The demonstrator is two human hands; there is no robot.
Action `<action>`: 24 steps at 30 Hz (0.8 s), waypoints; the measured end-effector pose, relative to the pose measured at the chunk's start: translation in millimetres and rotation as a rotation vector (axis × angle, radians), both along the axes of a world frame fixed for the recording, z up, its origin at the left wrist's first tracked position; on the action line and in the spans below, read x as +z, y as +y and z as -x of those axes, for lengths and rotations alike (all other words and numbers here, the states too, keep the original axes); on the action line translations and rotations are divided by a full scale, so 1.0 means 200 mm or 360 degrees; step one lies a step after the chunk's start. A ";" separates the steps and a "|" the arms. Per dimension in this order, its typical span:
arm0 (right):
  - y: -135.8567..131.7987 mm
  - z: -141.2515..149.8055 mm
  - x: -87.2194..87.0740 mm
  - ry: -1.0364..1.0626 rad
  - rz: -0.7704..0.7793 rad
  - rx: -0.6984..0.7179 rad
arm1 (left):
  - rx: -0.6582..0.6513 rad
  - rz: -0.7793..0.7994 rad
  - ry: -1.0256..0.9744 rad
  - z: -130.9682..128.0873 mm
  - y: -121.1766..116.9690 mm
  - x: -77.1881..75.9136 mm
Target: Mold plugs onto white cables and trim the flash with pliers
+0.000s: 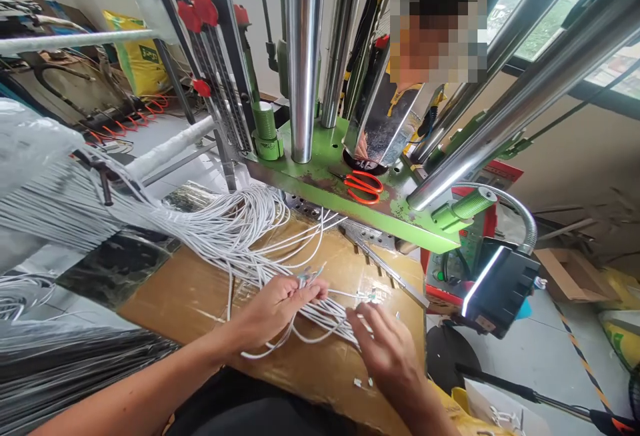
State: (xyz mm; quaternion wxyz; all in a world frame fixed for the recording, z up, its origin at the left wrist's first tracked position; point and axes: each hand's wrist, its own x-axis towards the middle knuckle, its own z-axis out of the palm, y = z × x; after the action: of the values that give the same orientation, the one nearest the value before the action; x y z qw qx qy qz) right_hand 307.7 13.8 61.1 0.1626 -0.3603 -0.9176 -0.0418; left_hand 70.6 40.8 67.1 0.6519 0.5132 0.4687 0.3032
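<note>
My left hand (280, 306) is closed, thumb against fingers, on the end of a white cable. Small coloured wire ends stick out past its fingertips. Over the right part of the white cable bundle (240, 236) hovers my right hand (387, 339), fingers bent and apart, with nothing visible held. Just beyond its fingertips is a cable end (371, 296) with greenish wires. The cables lie across a brown cardboard-like work surface (320, 389); whether the right fingers touch them is hard to tell.
A green machine base (320, 156) with steel columns stands ahead, orange-handled scissors (364, 186) lying on it. A metal ruler-like bar (385, 266) crosses the work surface. To the right is a lit lamp (503, 286). A co-worker (405, 109) is behind the columns.
</note>
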 end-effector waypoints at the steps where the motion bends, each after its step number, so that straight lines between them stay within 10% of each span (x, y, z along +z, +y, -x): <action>1: -0.03 0.04 0.02 0.0049 -0.0024 0.0098 | -0.0075 0.0049 -0.0076 -0.03 0.01 0.00; 8: -0.01 0.07 -0.02 0.0367 0.0189 0.0185 | 0.0081 0.0686 -0.0480 -0.15 -0.02 -0.11; 13: 0.20 -0.28 -0.16 0.0090 0.0307 -0.0700 | 0.0218 0.0620 -0.0432 -0.08 -0.04 -0.15; 18: 0.33 -0.45 -0.17 -0.0076 0.0734 -0.0810 | -0.0021 0.0098 0.0078 -0.03 -0.06 -0.14; 24: 0.18 -0.24 -0.03 0.0293 0.1371 -0.0894 | -0.0332 -0.0899 0.0413 -0.04 -0.08 -0.15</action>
State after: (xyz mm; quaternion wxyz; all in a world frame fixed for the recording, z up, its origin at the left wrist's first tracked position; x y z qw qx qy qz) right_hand 354.8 49.3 55.0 0.0622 -0.6290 -0.7014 0.3294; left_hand 78.4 25.1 37.3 0.4461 0.7535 0.3902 0.2847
